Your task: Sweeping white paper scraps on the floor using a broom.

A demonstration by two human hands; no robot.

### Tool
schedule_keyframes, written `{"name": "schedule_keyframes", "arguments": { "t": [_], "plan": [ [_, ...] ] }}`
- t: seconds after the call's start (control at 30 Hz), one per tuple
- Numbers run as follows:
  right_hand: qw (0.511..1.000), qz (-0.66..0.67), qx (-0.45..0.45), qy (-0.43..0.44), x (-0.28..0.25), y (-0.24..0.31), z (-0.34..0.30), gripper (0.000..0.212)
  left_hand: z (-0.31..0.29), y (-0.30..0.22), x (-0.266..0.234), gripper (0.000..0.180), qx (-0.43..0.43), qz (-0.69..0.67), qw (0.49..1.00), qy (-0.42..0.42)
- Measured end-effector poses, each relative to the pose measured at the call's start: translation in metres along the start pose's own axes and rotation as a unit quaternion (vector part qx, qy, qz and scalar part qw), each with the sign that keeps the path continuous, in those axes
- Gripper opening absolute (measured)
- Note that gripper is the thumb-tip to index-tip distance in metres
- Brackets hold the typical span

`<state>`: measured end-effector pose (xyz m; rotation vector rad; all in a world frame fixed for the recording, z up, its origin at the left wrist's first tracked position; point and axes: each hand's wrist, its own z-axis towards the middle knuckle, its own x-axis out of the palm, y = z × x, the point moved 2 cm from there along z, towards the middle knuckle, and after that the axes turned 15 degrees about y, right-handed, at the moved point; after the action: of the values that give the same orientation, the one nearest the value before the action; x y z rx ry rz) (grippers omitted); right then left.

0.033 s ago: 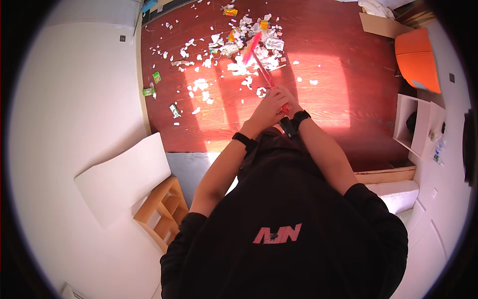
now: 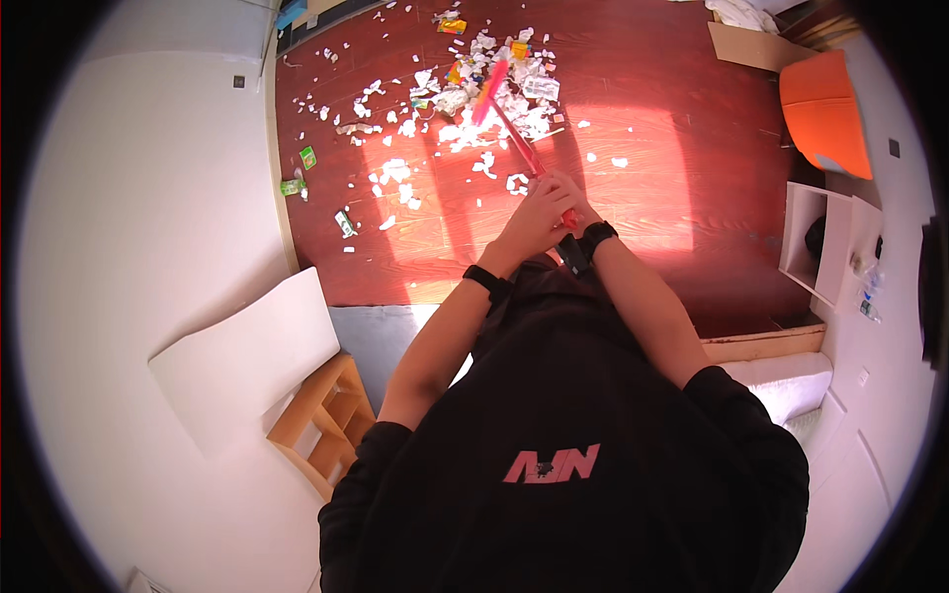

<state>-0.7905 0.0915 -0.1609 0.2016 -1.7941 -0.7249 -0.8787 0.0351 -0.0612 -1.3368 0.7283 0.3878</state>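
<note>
Left wall: we note a pale curved panel (image 2: pixel 247 361) set slantwise beside the white wall (image 2: pixel 109 247).
Floor edge: three small green-marked packets, the lowest (image 2: pixel 345 223) somewhat apart from the upper two, lie on the red-brown floor (image 2: pixel 643 89).
Shelf: a light wooden shelf unit (image 2: pixel 321 420) with open compartments, near the panel's lower right end.
Litter: white torn scraps (image 2: pixel 395 170) spread loosely, thickening rightward into a heap (image 2: pixel 539 89) with yellow wrappers mixed in.
Broom: a red-handled broom (image 2: pixel 517 133), its pink bristled head over the heap; whether it touches, we cannot tell.
Left hand: we see the left hand (image 2: pixel 537 212) closed around the handle near its end, black band at the wrist.
Right hand: the right hand (image 2: pixel 573 195), partly hidden behind the left, also grips the handle; black wristband here too.
Right side: cardboard (image 2: pixel 756 47), then an orange seat (image 2: pixel 828 109), a white open-fronted unit (image 2: pixel 809 237) below it, and a clear bottle (image 2: pixel 870 310) beside that.
</note>
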Motion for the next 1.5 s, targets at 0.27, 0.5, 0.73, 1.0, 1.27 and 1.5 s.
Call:
{"name": "schedule_keyframes", "arguments": {
  "t": [0.27,0.5,0.73,1.0,1.27,1.5],
  "plan": [
    [0.986,0.162,-0.013,-0.032,-0.036,0.030,-0.039,0.017,0.055,-0.031,0.014,0.027,0.025,-0.139,0.989,-0.045],
    [0.973,0.212,-0.063,-0.067,-0.062,0.077,-0.084,0.020,0.106,-0.041,0.036,0.024,-0.004,-0.295,0.954,-0.056],
    [0.948,0.204,-0.041,-0.242,-0.137,0.104,-0.102,0.019,0.164,-0.020,0.099,0.012,-0.075,-0.476,0.876,0.006],
    [0.950,0.194,0.116,-0.215,-0.152,0.117,-0.055,0.016,0.175,0.003,0.101,0.015,-0.159,-0.307,0.939,-0.002],
    [0.965,0.164,0.206,0.010,-0.107,0.133,0.024,0.022,0.183,0.000,0.039,0.020,-0.167,-0.030,0.985,-0.032],
    [0.968,0.224,0.102,0.043,-0.121,0.164,0.013,0.021,0.244,-0.033,0.023,0.021,-0.130,-0.025,0.989,-0.069]
  ]
}}
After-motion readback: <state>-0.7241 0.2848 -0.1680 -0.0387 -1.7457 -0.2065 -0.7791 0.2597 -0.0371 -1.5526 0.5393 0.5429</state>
